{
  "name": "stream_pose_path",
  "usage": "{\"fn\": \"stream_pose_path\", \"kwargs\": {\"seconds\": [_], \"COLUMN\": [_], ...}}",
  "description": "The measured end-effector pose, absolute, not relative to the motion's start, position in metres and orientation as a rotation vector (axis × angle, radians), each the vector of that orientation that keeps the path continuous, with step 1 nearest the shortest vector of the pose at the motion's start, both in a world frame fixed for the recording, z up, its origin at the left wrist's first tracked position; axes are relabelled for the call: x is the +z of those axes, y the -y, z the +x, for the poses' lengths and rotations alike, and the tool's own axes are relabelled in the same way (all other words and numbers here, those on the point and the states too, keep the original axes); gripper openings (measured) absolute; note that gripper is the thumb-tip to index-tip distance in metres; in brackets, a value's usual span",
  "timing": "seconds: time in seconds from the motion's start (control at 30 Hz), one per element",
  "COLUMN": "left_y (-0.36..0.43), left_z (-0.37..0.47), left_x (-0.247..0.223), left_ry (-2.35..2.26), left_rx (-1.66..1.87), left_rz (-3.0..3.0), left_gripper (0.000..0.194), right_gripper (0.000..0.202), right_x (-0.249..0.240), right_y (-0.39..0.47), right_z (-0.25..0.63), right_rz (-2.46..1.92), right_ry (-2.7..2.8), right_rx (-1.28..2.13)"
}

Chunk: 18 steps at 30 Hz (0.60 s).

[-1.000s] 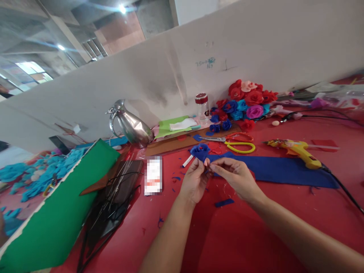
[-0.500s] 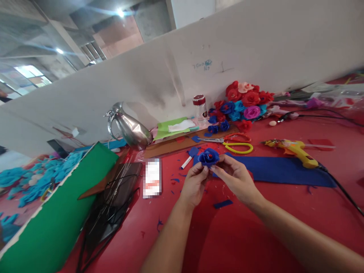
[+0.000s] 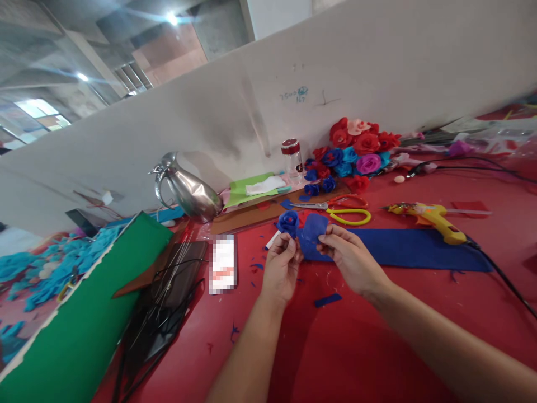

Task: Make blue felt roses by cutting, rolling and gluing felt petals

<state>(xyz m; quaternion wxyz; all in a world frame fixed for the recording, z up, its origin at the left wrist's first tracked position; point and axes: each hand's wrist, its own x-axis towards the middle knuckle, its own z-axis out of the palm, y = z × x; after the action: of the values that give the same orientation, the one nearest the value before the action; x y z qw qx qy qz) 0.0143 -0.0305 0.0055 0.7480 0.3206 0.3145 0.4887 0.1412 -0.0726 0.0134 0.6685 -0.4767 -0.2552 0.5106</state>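
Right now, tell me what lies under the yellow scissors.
The yellow scissors lie on the red table, blades over a brown board. A red pair sits just behind. Anything beneath the handles is hidden.

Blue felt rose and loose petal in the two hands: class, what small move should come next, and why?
Probably bring the blue felt petal in the right hand against the blue felt rose pinched by the left hand and wrap it round. They sit side by side, edges nearly meeting.

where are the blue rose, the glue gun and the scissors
blue rose (image 3: 288, 221), head view, on its rolled petals
glue gun (image 3: 436, 215), head view, on its yellow body
scissors (image 3: 348, 216), head view, on the yellow handle loop
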Motion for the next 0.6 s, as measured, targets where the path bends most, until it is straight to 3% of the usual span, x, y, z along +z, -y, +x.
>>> {"fn": "stream_pose_path", "kwargs": {"seconds": [0.23,0.6], "left_y": [0.0269,0.0278], "left_z": [0.0127,0.0152], "left_x": [0.0039,0.0027], "left_ry": [-0.677,-0.729], "left_rx": [1.116,1.156], "left_rz": [0.659,0.766], "left_gripper": [0.036,0.02], "right_gripper": [0.026,0.013], "right_x": [0.0113,0.0136], "right_y": [0.0698,0.0731], "right_z": [0.143,0.1423], "right_rz": [-1.113,-1.135], "right_ry": [0.6,0.873], "right_rx": [1.199,1.164]}}
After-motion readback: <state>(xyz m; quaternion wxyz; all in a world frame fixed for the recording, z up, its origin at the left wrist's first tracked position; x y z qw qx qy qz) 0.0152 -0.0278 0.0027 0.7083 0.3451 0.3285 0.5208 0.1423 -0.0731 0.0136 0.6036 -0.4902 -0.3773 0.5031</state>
